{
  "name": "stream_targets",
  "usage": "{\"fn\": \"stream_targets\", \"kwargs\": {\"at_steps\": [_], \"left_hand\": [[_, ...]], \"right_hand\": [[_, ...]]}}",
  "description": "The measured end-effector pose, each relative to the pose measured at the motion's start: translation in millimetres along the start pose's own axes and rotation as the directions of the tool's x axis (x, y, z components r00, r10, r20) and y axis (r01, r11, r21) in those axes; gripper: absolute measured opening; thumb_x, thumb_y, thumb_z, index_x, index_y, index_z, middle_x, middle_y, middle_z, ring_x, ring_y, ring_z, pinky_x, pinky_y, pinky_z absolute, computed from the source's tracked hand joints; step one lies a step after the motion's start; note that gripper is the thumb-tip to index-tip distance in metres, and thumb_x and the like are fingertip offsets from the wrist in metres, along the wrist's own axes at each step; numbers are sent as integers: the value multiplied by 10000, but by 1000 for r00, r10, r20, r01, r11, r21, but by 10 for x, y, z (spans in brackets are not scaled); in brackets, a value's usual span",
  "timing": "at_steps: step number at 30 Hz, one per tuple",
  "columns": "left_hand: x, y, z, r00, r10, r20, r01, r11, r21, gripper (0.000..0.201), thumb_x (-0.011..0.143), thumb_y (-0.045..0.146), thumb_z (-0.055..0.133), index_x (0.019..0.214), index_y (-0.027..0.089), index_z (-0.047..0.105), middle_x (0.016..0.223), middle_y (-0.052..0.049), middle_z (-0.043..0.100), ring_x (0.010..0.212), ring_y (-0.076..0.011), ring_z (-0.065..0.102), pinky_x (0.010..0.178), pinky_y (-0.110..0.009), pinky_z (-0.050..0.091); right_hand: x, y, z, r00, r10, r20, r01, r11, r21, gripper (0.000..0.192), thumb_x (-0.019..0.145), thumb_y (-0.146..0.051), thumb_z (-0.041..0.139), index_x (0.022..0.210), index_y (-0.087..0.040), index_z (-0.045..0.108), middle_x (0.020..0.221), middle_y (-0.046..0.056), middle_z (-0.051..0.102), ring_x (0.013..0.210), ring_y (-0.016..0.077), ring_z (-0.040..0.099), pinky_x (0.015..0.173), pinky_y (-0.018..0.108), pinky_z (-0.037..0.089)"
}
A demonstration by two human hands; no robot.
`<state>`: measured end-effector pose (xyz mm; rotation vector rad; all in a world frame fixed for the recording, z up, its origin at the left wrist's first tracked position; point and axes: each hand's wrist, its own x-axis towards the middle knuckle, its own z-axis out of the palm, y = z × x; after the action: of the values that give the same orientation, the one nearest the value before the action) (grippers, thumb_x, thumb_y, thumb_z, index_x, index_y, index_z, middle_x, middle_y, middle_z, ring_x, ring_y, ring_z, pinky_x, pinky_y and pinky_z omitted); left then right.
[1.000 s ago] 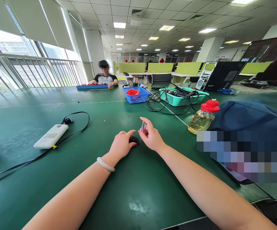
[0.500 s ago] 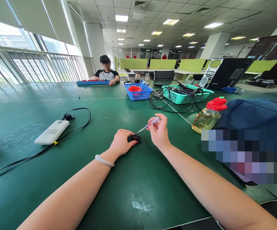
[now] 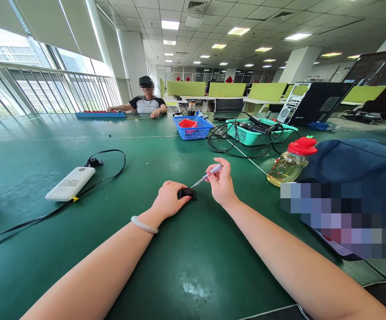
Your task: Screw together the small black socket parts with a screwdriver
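On the green table (image 3: 39,275), the person's left hand (image 3: 168,200) is pressing curled fingers against a small black part (image 3: 186,193) to keep it from sliding, while the right hand (image 3: 222,184) is pinching a slim screwdriver (image 3: 206,176), tilting its tip down onto it.

A wide green tabletop (image 3: 39,146) fills the open office. Left of it, tall windows (image 3: 19,62) with roller blinds stand behind a metal railing (image 3: 46,91). Beyond the tabletop run lime-green desk partitions (image 3: 228,89) and white columns (image 3: 295,66); recessed ceiling panels (image 3: 238,30) glow overhead.
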<state>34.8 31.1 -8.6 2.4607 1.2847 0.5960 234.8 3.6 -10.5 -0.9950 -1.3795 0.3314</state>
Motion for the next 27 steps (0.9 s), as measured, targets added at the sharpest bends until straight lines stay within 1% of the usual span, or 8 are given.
{"fn": "stream_targets", "kwargs": {"at_steps": [3,6,11,15,18,21,27], "left_hand": [[-2,-2,1,1000,8,-8,-8,1000,7,338,834,381,678,1126,217,724,1175,-73,727,1236,-317,535,1106,-476,420],[-6,-3,-1,1000,6,-11,-6,1000,3,333,831,377,684,1122,220,725,1180,-68,726,1237,-316,535,1107,-478,419],[-7,-6,2,1000,20,-18,-20,1000,3,305,836,377,672,1096,228,730,1156,-66,732,1214,-315,553,1096,-487,427],[-7,-12,9,999,25,-26,-24,1000,16,323,831,380,677,1110,226,726,1157,-75,729,1224,-320,549,1087,-485,435],[-5,-13,10,1000,21,-23,-21,1000,20,326,832,379,678,1113,221,724,1169,-80,725,1227,-319,548,1086,-481,437],[-3,-10,9,1000,24,-19,-24,1000,20,317,835,378,675,1106,221,725,1168,-79,727,1224,-319,552,1082,-477,440],[-4,-6,5,1000,20,-7,-20,1000,14,313,834,362,678,1117,233,718,1176,-61,730,1226,-317,546,1092,-489,430]], "right_hand": [[29,11,-33,1000,24,-3,-24,1000,15,324,941,-298,510,1251,-281,414,939,22,658,779,178,637,748,373,569],[53,22,-69,998,46,-34,-46,999,6,265,977,-331,458,1235,-270,470,928,37,687,840,199,659,820,406,554],[52,31,-84,997,48,-61,-50,998,-35,278,989,-377,458,1244,-270,490,928,38,698,876,217,673,879,441,526],[39,-6,-53,998,48,-33,-46,998,47,293,994,-432,464,1245,-282,484,962,35,693,892,221,714,916,464,531],[41,-38,-32,995,93,-24,-89,989,121,317,988,-461,487,1255,-289,490,1035,46,689,952,231,732,966,491,524],[56,-37,-35,991,137,-14,-132,974,184,347,977,-471,517,1278,-301,492,1078,45,688,926,221,741,990,507,525],[93,18,-70,974,228,-1,-220,942,255,400,946,-479,574,1300,-312,497,966,7,703,835,201,741,976,525,557]]}}
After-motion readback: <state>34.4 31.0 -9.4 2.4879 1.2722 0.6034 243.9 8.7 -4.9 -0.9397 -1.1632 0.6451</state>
